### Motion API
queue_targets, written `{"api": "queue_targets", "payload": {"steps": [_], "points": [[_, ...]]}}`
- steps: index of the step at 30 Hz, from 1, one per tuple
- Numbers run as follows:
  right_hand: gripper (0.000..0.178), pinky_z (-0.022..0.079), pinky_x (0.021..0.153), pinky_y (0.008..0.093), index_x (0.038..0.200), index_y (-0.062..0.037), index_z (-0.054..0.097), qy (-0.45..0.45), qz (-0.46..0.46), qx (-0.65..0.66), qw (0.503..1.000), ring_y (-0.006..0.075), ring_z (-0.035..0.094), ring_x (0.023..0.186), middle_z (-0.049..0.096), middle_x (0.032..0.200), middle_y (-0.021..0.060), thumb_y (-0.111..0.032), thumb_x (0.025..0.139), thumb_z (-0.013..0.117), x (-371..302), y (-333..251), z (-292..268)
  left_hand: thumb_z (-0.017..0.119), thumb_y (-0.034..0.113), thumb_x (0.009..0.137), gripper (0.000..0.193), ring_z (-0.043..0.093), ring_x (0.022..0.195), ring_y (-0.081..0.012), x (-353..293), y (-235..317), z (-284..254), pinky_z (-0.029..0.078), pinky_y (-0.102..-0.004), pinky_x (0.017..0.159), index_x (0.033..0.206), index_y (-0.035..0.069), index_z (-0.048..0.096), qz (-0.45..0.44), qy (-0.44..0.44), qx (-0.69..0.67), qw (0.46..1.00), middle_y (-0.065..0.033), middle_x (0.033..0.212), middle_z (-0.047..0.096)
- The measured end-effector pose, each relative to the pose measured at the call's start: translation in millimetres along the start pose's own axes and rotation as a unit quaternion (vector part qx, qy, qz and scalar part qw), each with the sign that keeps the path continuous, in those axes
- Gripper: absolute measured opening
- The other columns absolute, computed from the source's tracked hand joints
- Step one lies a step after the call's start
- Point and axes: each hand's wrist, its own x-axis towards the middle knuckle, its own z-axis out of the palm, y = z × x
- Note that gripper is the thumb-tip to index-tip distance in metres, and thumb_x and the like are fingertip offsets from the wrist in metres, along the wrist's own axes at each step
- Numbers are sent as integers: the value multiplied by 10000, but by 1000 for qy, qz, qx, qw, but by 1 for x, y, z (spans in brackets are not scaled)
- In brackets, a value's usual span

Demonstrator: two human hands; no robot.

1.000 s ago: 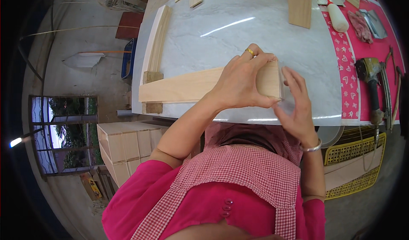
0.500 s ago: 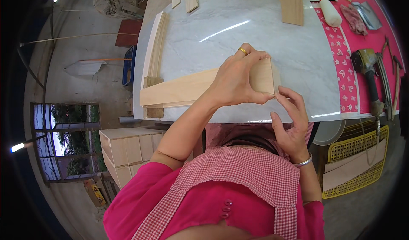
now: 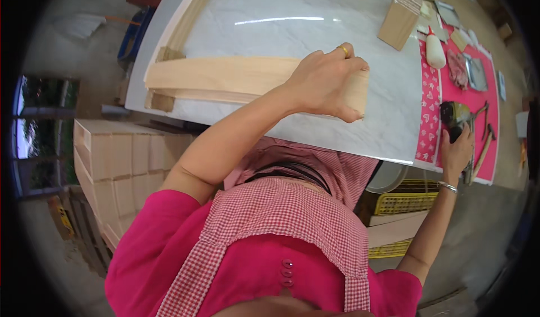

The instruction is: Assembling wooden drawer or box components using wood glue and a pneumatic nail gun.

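My left hand (image 3: 326, 85) is clamped over the right end of a long pale wooden box piece (image 3: 219, 75), thumb on the near side and fingers on the far side. The other end of the piece rests on a small wood block (image 3: 161, 101) at the left of the marble-patterned table (image 3: 382, 131). Far to the right, my right hand (image 3: 460, 147) is closed round the dark handle of a nail gun (image 3: 457, 113). The tool lies on a pink cloth (image 3: 454, 92); my fingers partly hide its handle.
A white glue bottle (image 3: 435, 51), a pink rag (image 3: 457, 69) and a hammer (image 3: 485, 151) lie on the right side. Bundled boards (image 3: 400, 19) stand behind. Long strips (image 3: 183, 21) line the left edge. Wooden boxes (image 3: 126, 154) and a yellow basket (image 3: 402, 203) sit below the table.
My right hand has left the box piece's end and moved right onto the nail gun. My left hand still grips the piece. The view has shifted toward the right.
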Motion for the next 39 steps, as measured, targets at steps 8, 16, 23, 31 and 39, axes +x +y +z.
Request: {"api": "queue_targets", "payload": {"steps": [8,16,23,31,39], "points": [[546,482,889,480,1239,42,523,-79,15,95,992,419,608,1032,615,1115,275,-159,766,706,30,35,15,801,397,559,730,621,909,-337,-6,-3,-1,503,-427,803,1179,61,611,19,-3,-4,1000,-127,1133,570],[325,521,662,371,959,62,651,-208,10,186,960,257,674,697,696,792,158,-161,744,751,29,-48,-129,835,461,579,772,617,992,-309,-6,-7,1,480,-412,843,1203,65,610,23,-14,8,1000,-137,1158,575],[298,521,641,326,977,38,651,-206,-220,260,917,184,657,706,699,827,114,-89,746,791,5,-119,-215,871,447,562,759,608,1019,-299,-5,-10,1,447,-404,868,1162,56,618,52,-31,32,998,-147,1152,578],[414,534,787,341,1104,24,619,-335,-188,190,904,194,665,898,700,1035,116,-56,751,822,16,-142,-227,873,432,576,697,593,1055,-281,-6,-10,7,437,-405,881,1119,68,631,46,-27,26,998,-150,1165,581],[466,536,776,371,1068,0,654,-248,-291,205,901,249,692,882,716,979,131,-199,706,870,17,-139,-215,868,426,592,666,596,1043,-285,-8,-10,8,439,-408,880,1104,70,635,50,-16,31,998,-156,1167,582]]}}
